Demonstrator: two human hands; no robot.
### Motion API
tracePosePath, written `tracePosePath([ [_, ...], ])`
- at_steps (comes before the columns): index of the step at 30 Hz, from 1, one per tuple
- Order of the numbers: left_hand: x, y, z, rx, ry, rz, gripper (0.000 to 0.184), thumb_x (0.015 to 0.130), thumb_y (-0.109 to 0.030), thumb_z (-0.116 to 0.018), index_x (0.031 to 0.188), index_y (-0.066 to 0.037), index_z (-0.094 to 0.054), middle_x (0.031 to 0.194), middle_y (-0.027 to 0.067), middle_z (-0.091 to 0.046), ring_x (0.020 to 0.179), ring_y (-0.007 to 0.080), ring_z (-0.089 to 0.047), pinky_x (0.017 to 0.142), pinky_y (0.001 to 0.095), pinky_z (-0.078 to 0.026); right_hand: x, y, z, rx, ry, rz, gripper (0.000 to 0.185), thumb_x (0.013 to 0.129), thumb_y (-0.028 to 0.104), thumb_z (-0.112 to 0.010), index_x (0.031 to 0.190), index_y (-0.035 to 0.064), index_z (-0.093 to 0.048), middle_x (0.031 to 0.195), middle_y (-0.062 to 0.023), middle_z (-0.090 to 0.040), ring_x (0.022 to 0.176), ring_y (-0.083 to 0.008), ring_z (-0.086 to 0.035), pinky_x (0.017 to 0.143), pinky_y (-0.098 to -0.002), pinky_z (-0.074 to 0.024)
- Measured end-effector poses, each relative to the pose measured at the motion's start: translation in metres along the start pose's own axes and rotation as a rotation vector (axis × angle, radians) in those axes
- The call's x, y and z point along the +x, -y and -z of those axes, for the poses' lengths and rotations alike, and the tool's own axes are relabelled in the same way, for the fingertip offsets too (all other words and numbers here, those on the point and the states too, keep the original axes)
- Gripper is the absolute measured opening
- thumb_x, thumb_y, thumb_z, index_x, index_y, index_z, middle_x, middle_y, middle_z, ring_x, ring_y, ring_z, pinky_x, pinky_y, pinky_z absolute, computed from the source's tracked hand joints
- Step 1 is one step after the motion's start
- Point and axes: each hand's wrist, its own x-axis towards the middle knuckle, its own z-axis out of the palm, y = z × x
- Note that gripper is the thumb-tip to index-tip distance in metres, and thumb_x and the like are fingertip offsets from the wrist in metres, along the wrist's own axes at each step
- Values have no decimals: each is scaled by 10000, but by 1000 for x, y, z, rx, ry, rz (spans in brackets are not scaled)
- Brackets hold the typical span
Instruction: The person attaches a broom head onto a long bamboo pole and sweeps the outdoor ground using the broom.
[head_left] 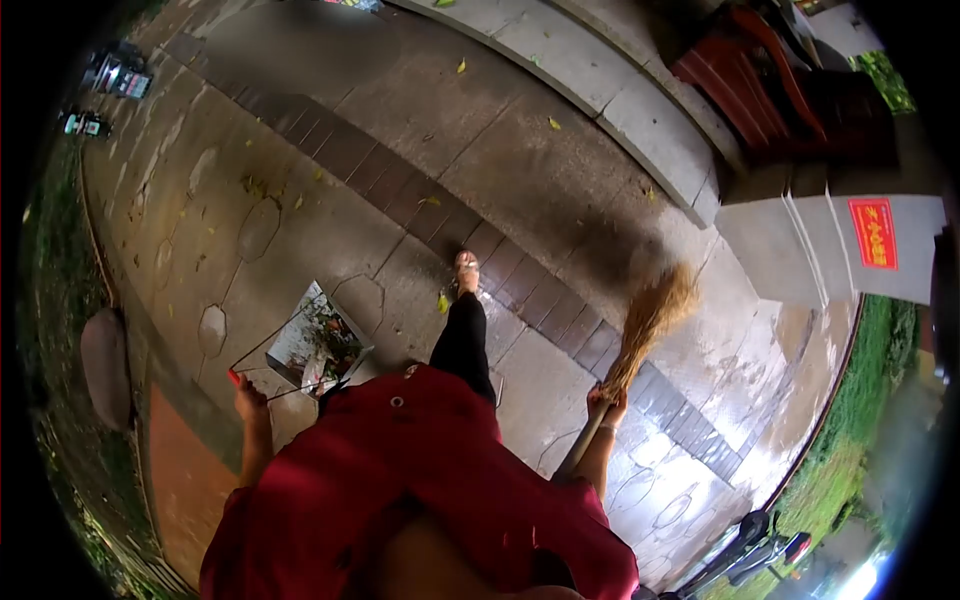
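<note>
My left hand (251, 398) is closed around the red grip of a wire handle. That handle belongs to a box-shaped metal dustpan (291, 352), which hangs at my left side with leaves and litter (328, 345) inside. On the other side, my right hand (607, 405) grips a straw broom (648, 325) where its bristles meet the stick. The broom's bristles point forward and right, with their tips blurred. Its stick runs back under my right forearm.
Wet paving (420, 130) with scattered yellow leaves (257, 187) spreads ahead, crossed by a dark brick strip (375, 175). Stone steps (640, 130) rise at the right, near a reddish wooden bench (735, 85). A boulder (106, 368) lies left; a parked scooter (760, 548) stands lower right.
</note>
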Motion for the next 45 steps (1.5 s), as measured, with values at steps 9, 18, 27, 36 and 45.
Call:
tracePosePath([
  [9, -48, -34, -147, 12, -34, 53, 326, 765, -308, -556, 566, -161, -344, 440, -60, -206, 327, 74, -183, 319, 226, -167, 153, -34, -179, 56, 57, -366, 494, 695, 386, -554, 941, -27, -439, 758, -146, -483, 633, -233, -486, 547, -307, -437],
  [18, -97, -79, -282, -204, 12, 33, 318, 800, -277, -528, 567, -161, -345, 424, -61, -207, 316, 65, -174, 312, 216, -171, 224, -217, -364, -502, 146, -668, 504, 731, 452, -485, 865, -33, -465, 685, -150, -506, 517, -225, -471, 444, -307, -416],
  [27, -46, -96, -353, -246, -21, -16, 281, 760, -263, -568, 587, -151, -378, 427, -72, -231, 334, 59, -189, 337, 211, -171, 204, -273, -510, -811, 735, -981, 336, 794, 318, -445, 820, -14, -492, 604, -112, -517, 417, -204, -471, 388, -278, -395],
  [36, 31, -86, -381, -314, -166, -1, 257, 781, -260, -527, 599, -138, -394, 433, -59, -259, 327, 66, -202, 323, 216, -167, 129, -142, -615, -852, 283, -414, 399, 773, 355, -457, 966, 6, -481, 730, -126, -539, 556, -223, -504, 500, -318, -437],
  [45, 44, -95, -435, -390, -368, 50, 304, 760, -301, -550, 570, -146, -370, 420, -58, -239, 314, 76, -200, 312, 223, -178, 285, -131, -680, -508, 248, -542, 446, 752, 392, -498, 910, -24, -466, 762, -158, -513, 624, -234, -497, 549, -313, -433],
])
